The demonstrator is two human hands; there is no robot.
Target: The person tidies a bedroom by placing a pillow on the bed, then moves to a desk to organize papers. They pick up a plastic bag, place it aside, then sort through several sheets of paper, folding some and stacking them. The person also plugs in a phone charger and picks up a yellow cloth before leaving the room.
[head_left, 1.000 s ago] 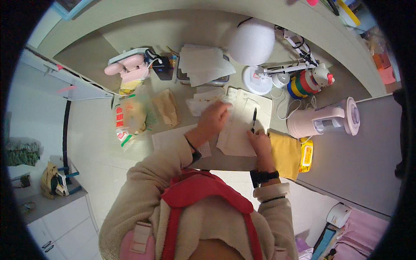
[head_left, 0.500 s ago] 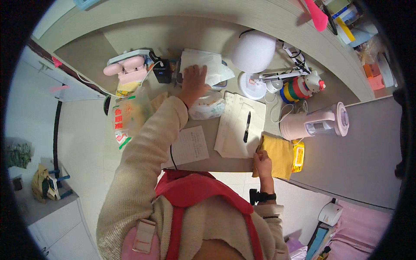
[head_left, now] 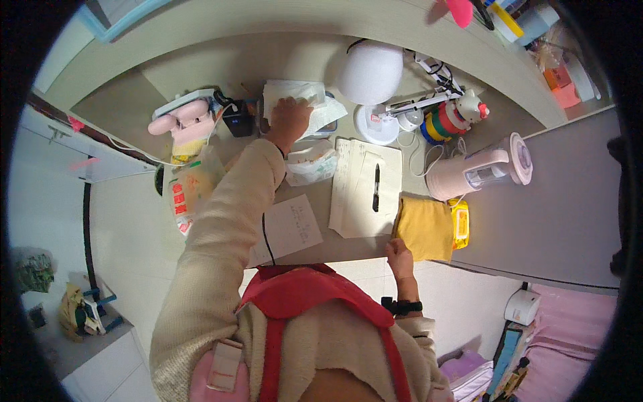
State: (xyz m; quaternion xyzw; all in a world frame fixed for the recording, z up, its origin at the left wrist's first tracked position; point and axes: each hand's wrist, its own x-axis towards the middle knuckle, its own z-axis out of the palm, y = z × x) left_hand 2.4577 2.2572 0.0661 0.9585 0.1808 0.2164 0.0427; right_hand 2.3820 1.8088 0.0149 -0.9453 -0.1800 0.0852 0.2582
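Observation:
At the back of the desk, my left hand point(head_left: 291, 122) lies on a stack of white tissues point(head_left: 320, 115), its fingers curled into the sheets. The tissues rest on a low container that they mostly cover. My right hand point(head_left: 400, 258) is at the front edge, fingers closed at the near left corner of a folded mustard cloth point(head_left: 424, 229). Just left of the cloth, an open notebook point(head_left: 351, 194) has a black pen point(head_left: 376, 187) across its page. A crumpled white plastic packet point(head_left: 312, 165) sits right below my left wrist.
A white desk lamp point(head_left: 370, 74) and a stacking-ring toy point(head_left: 450, 120) stand at the back right. A pink kettle point(head_left: 469, 173) lies near a yellow wipes pack point(head_left: 460, 224). On the left are a pink device point(head_left: 191, 119), a black box point(head_left: 238, 119) and a plastic bag point(head_left: 194, 187).
The fingers of my left hand have gone from spread out to curled on the tissues. My right hand has slid slightly toward me along the cloth's edge, and the cloth lies flatter.

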